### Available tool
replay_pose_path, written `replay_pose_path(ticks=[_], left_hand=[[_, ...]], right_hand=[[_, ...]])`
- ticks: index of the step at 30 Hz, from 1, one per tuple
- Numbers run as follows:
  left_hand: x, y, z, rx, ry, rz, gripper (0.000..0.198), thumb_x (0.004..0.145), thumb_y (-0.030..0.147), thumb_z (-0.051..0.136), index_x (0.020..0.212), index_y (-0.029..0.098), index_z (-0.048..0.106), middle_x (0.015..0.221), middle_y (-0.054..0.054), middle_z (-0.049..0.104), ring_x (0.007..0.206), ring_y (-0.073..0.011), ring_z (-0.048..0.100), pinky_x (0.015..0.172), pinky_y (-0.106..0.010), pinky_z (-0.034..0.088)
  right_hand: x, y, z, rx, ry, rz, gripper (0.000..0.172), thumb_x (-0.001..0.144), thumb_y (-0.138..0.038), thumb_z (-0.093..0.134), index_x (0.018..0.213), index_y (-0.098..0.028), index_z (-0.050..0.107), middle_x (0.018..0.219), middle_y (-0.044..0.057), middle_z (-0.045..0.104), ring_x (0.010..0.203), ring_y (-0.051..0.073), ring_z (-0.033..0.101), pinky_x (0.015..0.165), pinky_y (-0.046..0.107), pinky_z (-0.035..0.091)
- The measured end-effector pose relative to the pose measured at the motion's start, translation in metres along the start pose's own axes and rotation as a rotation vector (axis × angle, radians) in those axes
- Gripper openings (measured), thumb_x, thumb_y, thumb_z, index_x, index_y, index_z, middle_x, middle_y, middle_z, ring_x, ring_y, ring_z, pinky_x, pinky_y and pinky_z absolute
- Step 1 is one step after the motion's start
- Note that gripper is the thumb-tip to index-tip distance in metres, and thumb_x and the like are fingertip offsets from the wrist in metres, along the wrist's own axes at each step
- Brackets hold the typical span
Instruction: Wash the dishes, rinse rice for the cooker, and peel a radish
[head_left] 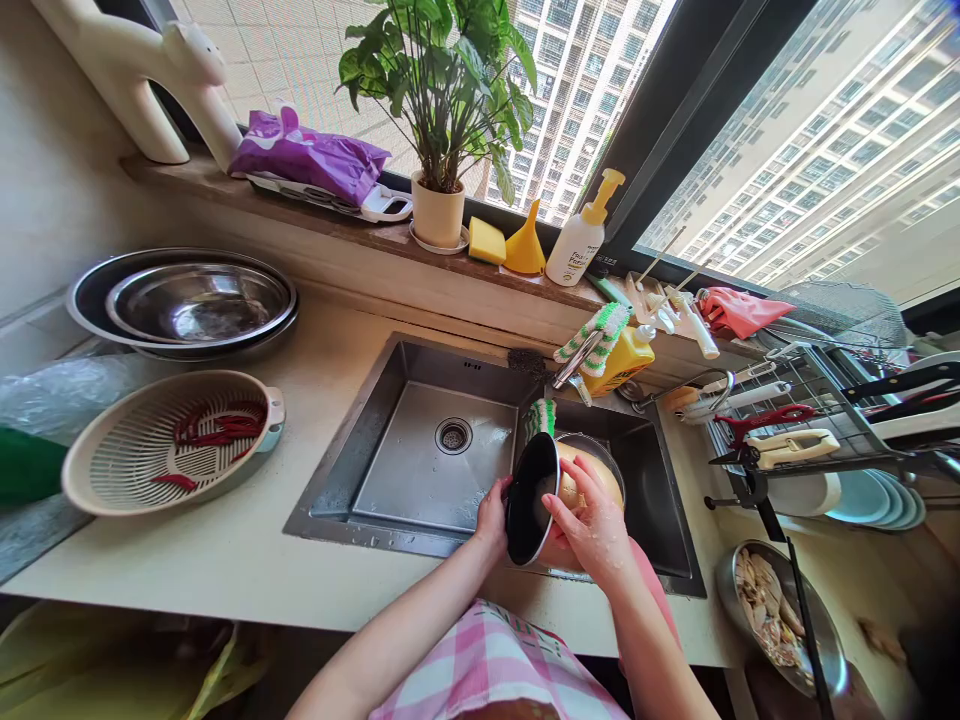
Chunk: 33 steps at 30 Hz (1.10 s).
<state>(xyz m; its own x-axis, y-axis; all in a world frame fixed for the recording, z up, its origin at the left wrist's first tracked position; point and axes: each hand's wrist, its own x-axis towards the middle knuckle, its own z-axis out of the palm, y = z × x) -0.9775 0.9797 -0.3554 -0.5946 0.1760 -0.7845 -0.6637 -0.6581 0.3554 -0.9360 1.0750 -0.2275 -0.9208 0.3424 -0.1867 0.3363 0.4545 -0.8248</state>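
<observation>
Head view: I see the dark-lined pot (531, 505) tilted over the sink (409, 450), left hand (493, 515) clamped on it; wet right hand (596, 525) at its rim, grip unclear to me; handling looks underway, pot not yet set down; colander (105, 485) left of the sink.

Before me, the sink (409, 445) is recessed into the tabletop (202, 560). My left hand (493, 515) and right hand (598, 525) flank the pot (529, 500) above the sink. To my left sits the colander (82, 475), containing chillies (217, 428); the nested basins (202, 302) are behind it. To my right sits the bowl (727, 585), containing meat (765, 600); the dish rack (862, 462) is behind it. Windowsill (360, 228) behind the sink, left to right: bag (307, 155), potted plant (439, 215), sponge (487, 241), funnel (525, 247), pump bottle (576, 247).
</observation>
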Motion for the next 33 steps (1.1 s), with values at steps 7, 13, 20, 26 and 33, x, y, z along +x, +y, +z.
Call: replay_pose_path(ticks=[7, 13, 20, 26, 33], left_hand=[[0.0017, -0.0003, -0.0022, 0.013, -0.01, 0.011, 0.017, 0.077, 0.028, 0.058, 0.078, 0.016, 0.07, 0.075, -0.005, 0.073, 0.071, -0.0176, 0.064, 0.073, -0.029, 0.047], [0.0031, -0.0008, -0.0035, 0.009, -0.02, 0.019, 0.018, 0.075, 0.03, 0.061, 0.08, 0.016, 0.07, 0.079, -0.005, 0.072, 0.073, -0.0172, 0.064, 0.076, -0.029, 0.046], [-0.0014, 0.002, -0.0003, 0.002, -0.015, 0.0, 0.015, 0.074, 0.029, 0.062, 0.077, 0.016, 0.068, 0.072, -0.003, 0.07, 0.069, -0.0166, 0.062, 0.073, -0.03, 0.046], [-0.0039, 0.0037, 0.0001, -0.008, -0.009, -0.002, 0.015, 0.077, 0.028, 0.059, 0.076, 0.015, 0.068, 0.075, -0.004, 0.071, 0.07, -0.0162, 0.063, 0.074, -0.029, 0.046], [-0.0014, 0.0018, -0.0024, 0.001, -0.022, -0.001, 0.02, 0.071, 0.033, 0.068, 0.077, 0.015, 0.068, 0.071, -0.003, 0.069, 0.07, -0.0183, 0.062, 0.072, -0.031, 0.045]], right_hand=[[0.0006, -0.0024, -0.0003, -0.072, 0.015, -0.02, 0.057, 0.074, -0.048, 0.061, 0.125, -0.022, 0.058, 0.15, 0.017, 0.032, 0.04, 0.008, 0.053, 0.043, 0.032, 0.052], [-0.0002, -0.0052, 0.0015, -0.053, 0.026, -0.027, 0.054, 0.074, -0.046, 0.062, 0.123, -0.023, 0.059, 0.149, 0.017, 0.033, 0.036, 0.006, 0.05, 0.042, 0.033, 0.052], [-0.0011, -0.0065, 0.0026, -0.027, 0.007, -0.011, 0.054, 0.074, -0.045, 0.062, 0.123, -0.023, 0.058, 0.152, 0.016, 0.027, 0.036, 0.007, 0.054, 0.04, 0.034, 0.053], [-0.0025, -0.0093, 0.0025, -0.003, -0.017, 0.004, 0.053, 0.075, -0.046, 0.061, 0.124, -0.024, 0.058, 0.154, 0.014, 0.023, 0.039, 0.008, 0.055, 0.041, 0.034, 0.054], [-0.0023, -0.0097, 0.0032, -0.015, 0.026, -0.01, 0.051, 0.072, -0.043, 0.063, 0.121, -0.026, 0.062, 0.151, 0.014, 0.031, 0.037, 0.009, 0.054, 0.04, 0.038, 0.053]])
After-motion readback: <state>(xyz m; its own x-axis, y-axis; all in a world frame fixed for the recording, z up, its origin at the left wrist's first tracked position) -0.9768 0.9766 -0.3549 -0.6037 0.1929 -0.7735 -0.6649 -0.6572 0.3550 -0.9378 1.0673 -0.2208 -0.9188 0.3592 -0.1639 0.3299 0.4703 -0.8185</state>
